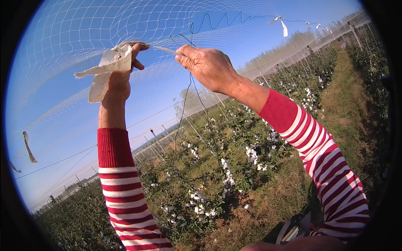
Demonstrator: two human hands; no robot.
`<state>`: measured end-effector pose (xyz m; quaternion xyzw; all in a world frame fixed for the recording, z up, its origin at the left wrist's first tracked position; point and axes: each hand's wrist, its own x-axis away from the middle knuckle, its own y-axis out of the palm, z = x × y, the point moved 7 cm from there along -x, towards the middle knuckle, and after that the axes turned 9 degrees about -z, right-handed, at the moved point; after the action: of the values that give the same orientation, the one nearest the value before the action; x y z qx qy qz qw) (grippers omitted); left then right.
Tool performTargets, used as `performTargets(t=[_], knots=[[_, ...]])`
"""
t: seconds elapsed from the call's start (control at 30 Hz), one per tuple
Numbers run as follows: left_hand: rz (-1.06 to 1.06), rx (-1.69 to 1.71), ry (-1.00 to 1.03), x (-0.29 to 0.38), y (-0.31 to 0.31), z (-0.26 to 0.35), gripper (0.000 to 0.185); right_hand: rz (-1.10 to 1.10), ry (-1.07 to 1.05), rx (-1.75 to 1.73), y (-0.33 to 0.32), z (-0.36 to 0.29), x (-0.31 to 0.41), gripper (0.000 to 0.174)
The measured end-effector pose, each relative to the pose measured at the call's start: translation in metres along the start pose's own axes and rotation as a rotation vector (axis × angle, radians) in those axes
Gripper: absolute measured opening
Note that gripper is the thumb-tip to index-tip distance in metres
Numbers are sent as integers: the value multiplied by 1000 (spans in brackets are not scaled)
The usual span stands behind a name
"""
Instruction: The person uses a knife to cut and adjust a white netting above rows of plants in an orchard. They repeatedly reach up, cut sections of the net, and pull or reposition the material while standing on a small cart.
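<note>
Both my hands are raised to the white mesh netting (91, 29) overhead. Pale cloth strips (108, 64) with frayed edges hang over my left hand (121, 84), which grips them near the net and hides part of its own fingers. A narrow, twisted white strip (165, 49) stretches from the left fingertips to my right hand (209, 67). The right thumb and forefinger pinch its end. Whether the strip passes around the net's edge cord cannot be made out. Dark wire (185, 103) hangs just beyond the right hand.
Another strip (285, 28) is tied farther along the zigzag wire (216, 23). A hanging strip (29, 147) shows at left. Below are orchard rows with white fruit bags (252, 155), posts (157, 139) and a grassy lane (342, 94). An open bag (285, 230) sits by my body.
</note>
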<state>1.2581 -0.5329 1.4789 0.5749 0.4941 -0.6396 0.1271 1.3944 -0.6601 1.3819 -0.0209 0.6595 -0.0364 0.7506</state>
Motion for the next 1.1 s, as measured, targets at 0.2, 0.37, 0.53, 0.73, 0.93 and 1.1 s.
performTargets(t=[0.2,0.37,0.53,0.73,0.93,1.1], knots=[[-9,-104,110,11,9,18,29,-65,70,38,-1,1,-9,32],[34,-139,12,13,11,22,28,-106,110,60,-1,-1,-11,32],[63,-149,-102,9,6,9,30,-61,77,32,1,8,-4,30],[76,-102,-107,14,6,10,37,-109,97,63,-2,-1,-2,31],[49,-36,-103,17,9,3,25,-130,112,49,2,1,-2,30],[5,19,-20,20,10,17,26,-3,-48,59,4,-2,-8,24]])
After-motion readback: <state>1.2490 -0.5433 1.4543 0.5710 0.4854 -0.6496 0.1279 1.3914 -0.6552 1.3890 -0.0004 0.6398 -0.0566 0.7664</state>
